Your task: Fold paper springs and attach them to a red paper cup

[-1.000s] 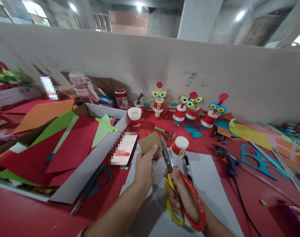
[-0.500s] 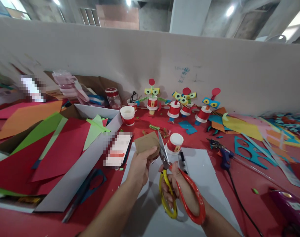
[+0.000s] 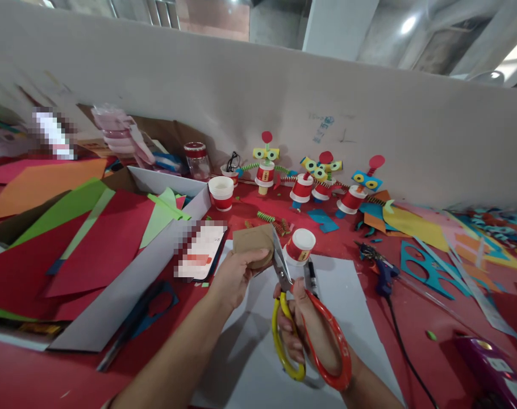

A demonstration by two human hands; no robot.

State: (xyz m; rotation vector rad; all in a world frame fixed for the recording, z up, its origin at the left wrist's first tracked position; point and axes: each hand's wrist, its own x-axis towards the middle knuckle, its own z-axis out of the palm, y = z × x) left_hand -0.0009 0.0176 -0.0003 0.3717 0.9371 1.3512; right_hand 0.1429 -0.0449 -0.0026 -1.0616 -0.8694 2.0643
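Between the thumb and fingers of my left hand (image 3: 233,281) is a piece of brown paper (image 3: 252,241), held above a white sheet (image 3: 250,346). My right hand (image 3: 299,321) grips scissors (image 3: 282,272) with one yellow and one red handle loop. Their blades point up and away, at the right edge of the brown paper. Just beyond the blades, an upturned red and white paper cup (image 3: 301,247) stands at the sheet's far edge. A black marker (image 3: 312,278) lies near that cup, partly behind my right hand.
A white box (image 3: 126,292) of coloured paper stands at left, with a phone (image 3: 201,250) beside it. Several paper-cup figures (image 3: 265,173) line the back near the wall. At right lie a glue gun (image 3: 382,272) with its cord and blue paper scraps (image 3: 429,267).
The view has shifted slightly. My left hand has turned the brown paper a little, and more of its rounded lower part shows beside the scissors. Both hands keep their hold.
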